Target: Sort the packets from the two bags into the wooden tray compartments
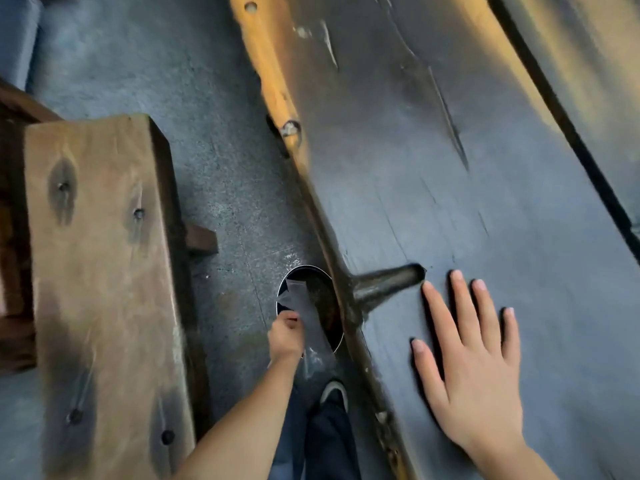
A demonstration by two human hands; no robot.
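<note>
Head view looks steeply down past the near edge of a long dark wooden table point(467, 168), whose live edge runs as a pale orange strip from the top of the frame down to the bottom. The right hand point(474, 368) lies palm down on the table close to that edge, wrist toward the lower right, all five fingers straight and spread and pointing up the frame toward a notch point(391, 282) cut into the table's edge; its grip is fully open and holds nothing. The left hand point(285, 336) reaches down beside the table over the grey floor point(156, 81), the bare forearm rising from the bottom of the frame and the fingers curled in a closed pinch on a crumpled, translucent grey plastic bag point(308, 327). That bag is a long strip, its long axis running from upper left to lower right: the upper end points into a round metal bin point(289, 277) that stands on the floor just beside the table's edge, and the lower end trails down past the wrist toward a dark shoe point(335, 393) and trouser leg. Whether the bag touches the bin's bottom cannot be told; the inside is dark and blurred. A brown wooden bench point(100, 271) stands on the floor well apart to the left, its long side roughly parallel to the table's edge.
</note>
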